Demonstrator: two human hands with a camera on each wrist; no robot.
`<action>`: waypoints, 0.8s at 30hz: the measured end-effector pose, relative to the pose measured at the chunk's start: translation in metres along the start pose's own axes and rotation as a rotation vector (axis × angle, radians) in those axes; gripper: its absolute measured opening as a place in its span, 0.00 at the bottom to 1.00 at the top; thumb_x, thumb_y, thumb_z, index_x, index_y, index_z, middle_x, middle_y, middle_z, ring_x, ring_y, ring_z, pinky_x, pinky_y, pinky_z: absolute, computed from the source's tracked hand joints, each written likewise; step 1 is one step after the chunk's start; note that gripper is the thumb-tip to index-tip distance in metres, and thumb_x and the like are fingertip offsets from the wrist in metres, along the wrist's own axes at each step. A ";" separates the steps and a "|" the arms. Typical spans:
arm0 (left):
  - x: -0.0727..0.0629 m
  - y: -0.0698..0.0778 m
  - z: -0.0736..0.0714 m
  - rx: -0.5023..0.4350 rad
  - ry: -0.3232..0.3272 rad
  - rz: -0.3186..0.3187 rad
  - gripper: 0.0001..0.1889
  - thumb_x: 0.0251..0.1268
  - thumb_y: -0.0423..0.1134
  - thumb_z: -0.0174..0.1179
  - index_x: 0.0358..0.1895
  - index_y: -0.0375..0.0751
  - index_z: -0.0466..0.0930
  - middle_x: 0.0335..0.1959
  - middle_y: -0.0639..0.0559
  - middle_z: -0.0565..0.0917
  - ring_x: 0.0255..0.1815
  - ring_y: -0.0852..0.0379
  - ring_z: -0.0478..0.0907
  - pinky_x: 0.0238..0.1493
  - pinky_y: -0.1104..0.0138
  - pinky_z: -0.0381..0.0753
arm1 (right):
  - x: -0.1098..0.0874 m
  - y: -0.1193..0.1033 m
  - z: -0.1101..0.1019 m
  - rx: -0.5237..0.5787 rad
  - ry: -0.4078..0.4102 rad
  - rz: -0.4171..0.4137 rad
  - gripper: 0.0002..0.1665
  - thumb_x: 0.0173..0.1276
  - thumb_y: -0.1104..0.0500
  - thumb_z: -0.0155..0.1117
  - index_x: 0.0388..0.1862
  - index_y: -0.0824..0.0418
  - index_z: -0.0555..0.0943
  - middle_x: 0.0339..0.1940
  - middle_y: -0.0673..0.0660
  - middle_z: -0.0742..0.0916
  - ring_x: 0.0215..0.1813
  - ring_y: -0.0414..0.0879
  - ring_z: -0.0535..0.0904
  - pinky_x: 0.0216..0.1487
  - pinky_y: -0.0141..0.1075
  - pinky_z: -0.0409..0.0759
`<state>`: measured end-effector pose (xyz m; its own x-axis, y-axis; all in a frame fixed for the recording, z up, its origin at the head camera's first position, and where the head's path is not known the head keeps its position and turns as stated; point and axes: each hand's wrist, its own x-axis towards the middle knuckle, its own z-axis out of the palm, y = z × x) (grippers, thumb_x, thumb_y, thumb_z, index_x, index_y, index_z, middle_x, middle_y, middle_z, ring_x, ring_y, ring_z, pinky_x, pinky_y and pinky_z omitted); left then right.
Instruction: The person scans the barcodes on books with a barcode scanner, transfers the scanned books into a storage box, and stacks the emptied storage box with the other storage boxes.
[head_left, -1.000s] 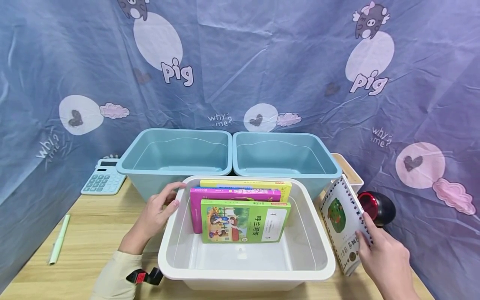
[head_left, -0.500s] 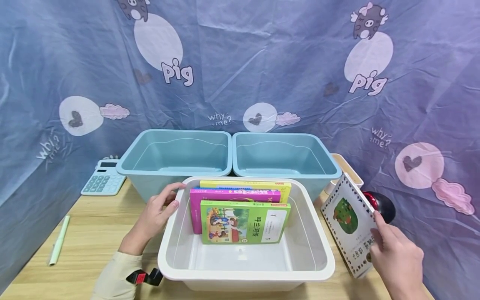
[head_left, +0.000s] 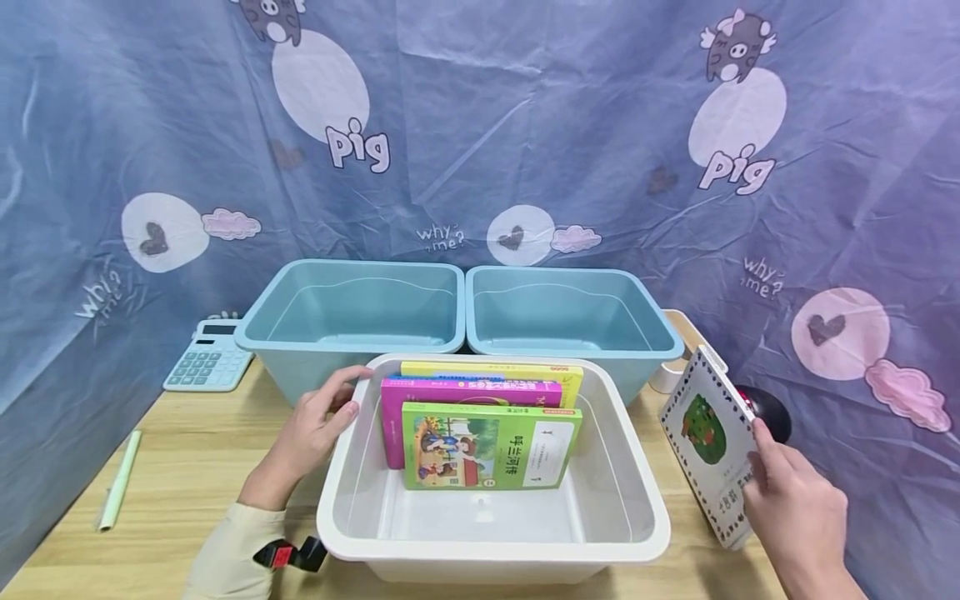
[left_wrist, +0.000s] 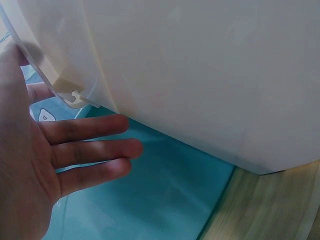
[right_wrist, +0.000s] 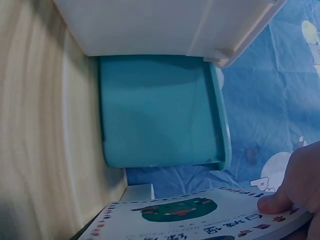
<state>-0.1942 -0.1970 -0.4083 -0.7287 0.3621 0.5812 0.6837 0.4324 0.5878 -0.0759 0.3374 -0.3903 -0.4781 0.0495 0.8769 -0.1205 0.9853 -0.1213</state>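
Note:
My right hand pinches a white picture book by its right edge. The book is tilted, with a dark dotted border and a green oval picture on its cover. In the right wrist view my thumb presses on the cover. A white bin stands in front, holding a green book, a magenta book and a yellow book, all upright. Something blue shows between the magenta and yellow books. My left hand rests its thumb and index finger at the bin's left rim. Three fingers stretch straight below the rim in the left wrist view.
Two teal bins stand side by side behind the white one. A calculator and a light green pen lie on the left. A small white container and a black and red round object are at the right, partly hidden.
My right hand has moved the white picture book slightly right, away from the white bin, and its cover has turned more into view. My left hand and the bin have stayed put.

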 end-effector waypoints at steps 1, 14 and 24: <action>0.000 0.000 0.000 0.000 -0.002 0.000 0.21 0.70 0.29 0.52 0.65 0.41 0.70 0.37 0.44 0.88 0.35 0.67 0.84 0.31 0.67 0.86 | -0.001 0.000 0.000 -0.003 -0.011 0.003 0.24 0.56 0.69 0.56 0.53 0.69 0.84 0.35 0.70 0.87 0.31 0.70 0.82 0.27 0.69 0.70; 0.000 -0.001 0.001 0.002 0.002 -0.012 0.21 0.70 0.29 0.52 0.64 0.40 0.70 0.36 0.42 0.88 0.34 0.67 0.83 0.29 0.66 0.86 | -0.003 -0.012 0.001 0.062 -0.097 -0.026 0.26 0.55 0.68 0.63 0.56 0.72 0.82 0.29 0.71 0.86 0.26 0.67 0.81 0.28 0.66 0.72; 0.000 -0.002 0.002 -0.003 0.009 -0.004 0.21 0.69 0.28 0.51 0.64 0.38 0.70 0.36 0.42 0.87 0.34 0.68 0.83 0.28 0.67 0.86 | -0.004 -0.017 0.005 0.085 -0.074 -0.047 0.23 0.62 0.62 0.60 0.55 0.72 0.82 0.29 0.69 0.87 0.24 0.65 0.80 0.28 0.63 0.72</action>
<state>-0.1958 -0.1962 -0.4105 -0.7314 0.3528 0.5835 0.6806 0.4312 0.5923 -0.0763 0.3193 -0.3946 -0.5326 -0.0119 0.8463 -0.2165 0.9685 -0.1227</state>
